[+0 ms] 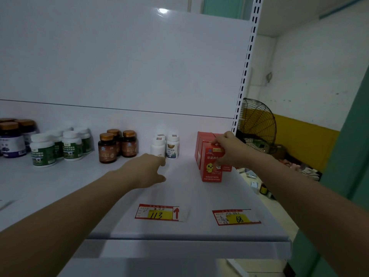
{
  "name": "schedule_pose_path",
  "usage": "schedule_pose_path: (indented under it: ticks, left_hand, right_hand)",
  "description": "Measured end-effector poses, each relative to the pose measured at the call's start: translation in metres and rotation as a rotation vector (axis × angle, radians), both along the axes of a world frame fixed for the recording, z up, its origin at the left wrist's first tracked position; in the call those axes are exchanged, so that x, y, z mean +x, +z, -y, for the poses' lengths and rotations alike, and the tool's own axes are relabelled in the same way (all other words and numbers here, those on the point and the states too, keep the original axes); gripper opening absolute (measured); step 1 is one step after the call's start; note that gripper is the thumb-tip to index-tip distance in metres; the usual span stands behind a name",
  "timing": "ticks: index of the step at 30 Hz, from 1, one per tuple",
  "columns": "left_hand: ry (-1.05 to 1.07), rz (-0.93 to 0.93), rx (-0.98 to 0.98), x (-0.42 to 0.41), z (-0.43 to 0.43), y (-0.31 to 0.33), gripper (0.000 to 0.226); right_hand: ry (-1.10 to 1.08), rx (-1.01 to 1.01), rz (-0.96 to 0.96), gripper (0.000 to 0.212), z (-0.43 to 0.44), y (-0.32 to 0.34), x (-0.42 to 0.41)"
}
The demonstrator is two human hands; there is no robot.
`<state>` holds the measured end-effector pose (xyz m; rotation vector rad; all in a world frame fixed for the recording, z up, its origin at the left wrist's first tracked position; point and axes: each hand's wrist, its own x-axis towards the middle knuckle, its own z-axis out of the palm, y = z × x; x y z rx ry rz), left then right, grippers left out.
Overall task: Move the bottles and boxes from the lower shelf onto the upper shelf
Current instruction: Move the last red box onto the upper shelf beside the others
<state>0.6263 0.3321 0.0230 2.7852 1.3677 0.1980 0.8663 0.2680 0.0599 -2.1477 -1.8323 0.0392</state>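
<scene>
Fingers of the right hand curl over the top of a red cardboard box with a yellow chick printed on it, which stands upright on the white metal shelf. Just behind that hand stand more red boxes. The left hand holds nothing (fingers loose, thumb spread), its fingertips just beside three small white plastic bottles. Left of it stand brown bottles with gold caps; nearer than both hands lie two red-and-yellow price tags.
</scene>
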Motion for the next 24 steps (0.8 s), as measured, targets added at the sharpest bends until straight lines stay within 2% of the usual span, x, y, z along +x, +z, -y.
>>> schedule_pose_path:
  ticks: [18,24]
  left_hand:
    - [0.063,-0.04,-0.016,-0.005,-0.002,-0.007,0.055]
    - [0.092,-0.103,0.049,-0.013,0.01,0.002,0.053]
  right_hand:
    - [0.002,0.035,0.072,0.074,-0.013,-0.011,0.004]
    - [-0.009,-0.03,0.16,0.077,-0.009,0.0,-0.002]
